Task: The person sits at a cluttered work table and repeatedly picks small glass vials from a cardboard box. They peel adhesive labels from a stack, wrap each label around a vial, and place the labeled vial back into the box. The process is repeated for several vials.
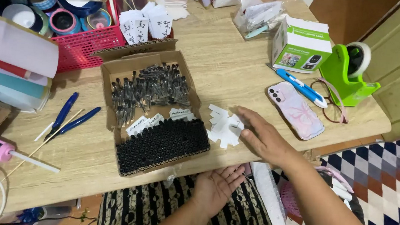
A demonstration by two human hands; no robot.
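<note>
A shallow brown cardboard box (116, 71) sits mid-table on the pale wooden table (233, 67), holding grey metal clips (149, 91) behind and black caps (161, 143) in front. At its 3 o'clock lies a heap of small white paper slips (223, 125), the right hand (265, 137) touching it. At 5 o'clock the left hand (215, 186) rests below the table edge. At 9 o'clock lie two blue-handled tools (72, 116); at 11 o'clock a red plastic basket (87, 45).
</note>
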